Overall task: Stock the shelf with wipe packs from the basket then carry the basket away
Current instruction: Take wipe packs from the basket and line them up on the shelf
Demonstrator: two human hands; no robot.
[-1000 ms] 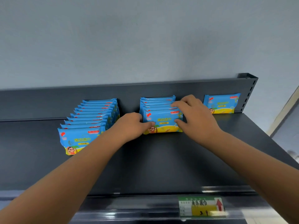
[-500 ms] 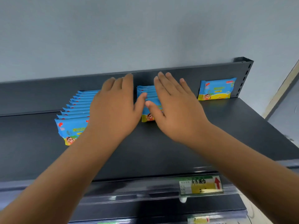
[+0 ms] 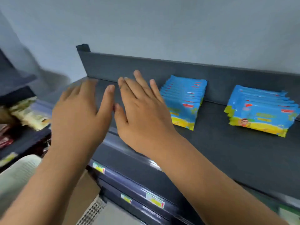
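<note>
Two rows of blue and yellow wipe packs stand on the dark shelf (image 3: 219, 148): one row (image 3: 185, 101) just right of my right hand, another row (image 3: 263, 111) further right. My left hand (image 3: 78, 114) and my right hand (image 3: 139, 109) hover side by side, fingers straight, over the shelf's left end. Neither hand holds anything or touches a pack. The basket is not clearly in view.
The shelf's back panel (image 3: 146, 65) rises behind the packs against a grey wall. Price tags (image 3: 155, 202) sit on lower shelf rails. To the left, another shelf holds blurred packaged goods (image 3: 27, 112). A brown cardboard piece (image 3: 84, 192) and a pale meshed object (image 3: 17, 174) lie below left.
My view has swung left, so the packs now sit at the right. Both hands have come off the middle row of packs and moved left, open.
</note>
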